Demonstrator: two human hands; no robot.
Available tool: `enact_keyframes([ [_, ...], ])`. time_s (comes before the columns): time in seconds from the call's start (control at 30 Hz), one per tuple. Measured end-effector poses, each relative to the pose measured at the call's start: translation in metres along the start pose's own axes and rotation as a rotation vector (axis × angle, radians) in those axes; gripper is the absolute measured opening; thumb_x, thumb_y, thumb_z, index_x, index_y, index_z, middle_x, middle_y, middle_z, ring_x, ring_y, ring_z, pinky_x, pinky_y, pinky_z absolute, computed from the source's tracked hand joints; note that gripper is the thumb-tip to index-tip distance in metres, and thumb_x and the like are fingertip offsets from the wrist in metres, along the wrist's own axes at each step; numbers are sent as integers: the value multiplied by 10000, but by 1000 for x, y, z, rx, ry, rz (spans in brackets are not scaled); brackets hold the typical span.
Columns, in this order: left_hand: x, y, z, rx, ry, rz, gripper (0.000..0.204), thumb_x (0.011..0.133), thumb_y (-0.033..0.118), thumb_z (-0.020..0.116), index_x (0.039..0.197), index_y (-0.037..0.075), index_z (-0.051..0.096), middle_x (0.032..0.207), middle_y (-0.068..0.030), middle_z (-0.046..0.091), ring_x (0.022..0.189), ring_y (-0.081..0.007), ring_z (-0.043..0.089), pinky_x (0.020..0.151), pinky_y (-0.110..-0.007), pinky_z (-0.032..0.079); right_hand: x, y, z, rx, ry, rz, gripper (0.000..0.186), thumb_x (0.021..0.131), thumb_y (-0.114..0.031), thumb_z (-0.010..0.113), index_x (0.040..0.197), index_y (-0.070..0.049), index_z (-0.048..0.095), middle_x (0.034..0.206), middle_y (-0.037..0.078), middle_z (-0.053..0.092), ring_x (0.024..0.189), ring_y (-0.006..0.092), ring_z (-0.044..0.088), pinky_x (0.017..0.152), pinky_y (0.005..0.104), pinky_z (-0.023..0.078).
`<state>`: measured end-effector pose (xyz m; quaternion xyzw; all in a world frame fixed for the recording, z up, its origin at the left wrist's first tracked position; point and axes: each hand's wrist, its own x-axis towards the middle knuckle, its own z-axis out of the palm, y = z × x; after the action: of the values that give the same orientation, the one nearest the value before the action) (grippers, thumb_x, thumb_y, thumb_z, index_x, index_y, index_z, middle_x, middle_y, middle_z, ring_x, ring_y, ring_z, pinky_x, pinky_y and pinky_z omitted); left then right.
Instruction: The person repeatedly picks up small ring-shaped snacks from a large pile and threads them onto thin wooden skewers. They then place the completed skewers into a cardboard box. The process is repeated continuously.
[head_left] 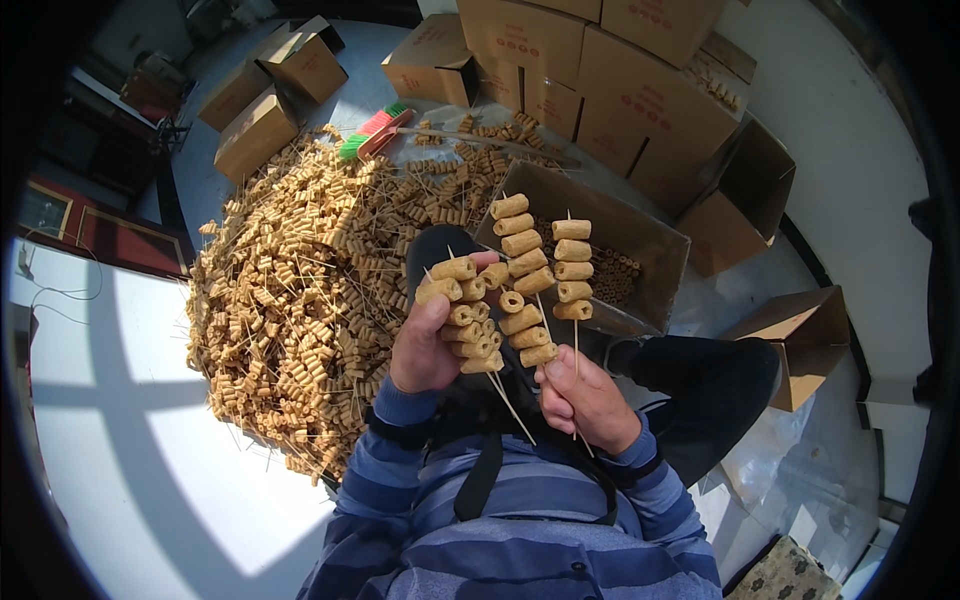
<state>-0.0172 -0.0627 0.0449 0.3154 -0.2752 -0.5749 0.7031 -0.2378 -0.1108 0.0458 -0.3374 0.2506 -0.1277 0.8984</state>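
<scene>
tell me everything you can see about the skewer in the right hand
The skewer is a thin pale stick, wood by the look of it, held near upright in the right hand, which pinches its bare lower end. Four short tan ridged rolls sit stacked crosswise on its upper part, close together, with the pointed tip poking out above the top one. It stands in front of an open box, just right of a longer loaded skewer. Whether the two touch is unclear.

Gripping a bunch of loaded skewers (470, 315) in the left hand (425, 345), pinching 2 more skewers (545, 270) upright in the right hand (585, 395). Sitting beside a big heap of skewered rolls (300, 290), facing an open cardboard box (650, 250).
</scene>
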Motion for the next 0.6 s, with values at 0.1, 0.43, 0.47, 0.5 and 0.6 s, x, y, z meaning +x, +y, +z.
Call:
enact_keyframes([
  [0.1,-1,-2,-2,67,57,11,611,978,392,519,1420,-15,407,1346,-154,546,1226,-232,552,1054,-383,448,1,2,2,-21,31,-8,241,1085,-276,423,1047,-42,467,639,-9,413,511,80,382,486,213,358],
  [0.43,-10,4,-4,255,151,9,641,1005,498,449,1394,-8,403,1333,-188,541,1203,-254,562,1018,-407,481,3,10,10,-123,64,-65,239,1083,-272,419,1061,-40,467,630,1,425,497,93,388,481,218,359],
  [0.47,-11,4,-4,254,170,12,636,1004,498,452,1390,-6,407,1318,-186,548,1184,-252,569,1010,-407,487,3,9,10,-116,53,-71,241,1084,-273,416,1061,-39,466,628,2,423,495,93,386,478,219,357],
  [0.5,-11,4,-5,273,155,25,634,1003,497,456,1390,-3,409,1309,-184,552,1174,-253,574,1006,-412,490,4,9,9,-113,45,-67,242,1085,-274,413,1062,-38,465,626,2,421,493,94,385,476,219,356],
  [0.6,-11,2,-6,265,150,53,632,1001,497,463,1391,2,416,1294,-180,559,1154,-260,583,1002,-426,493,4,8,9,-119,16,-57,247,1087,-277,404,1056,-39,461,622,2,414,488,94,381,467,223,351],
])
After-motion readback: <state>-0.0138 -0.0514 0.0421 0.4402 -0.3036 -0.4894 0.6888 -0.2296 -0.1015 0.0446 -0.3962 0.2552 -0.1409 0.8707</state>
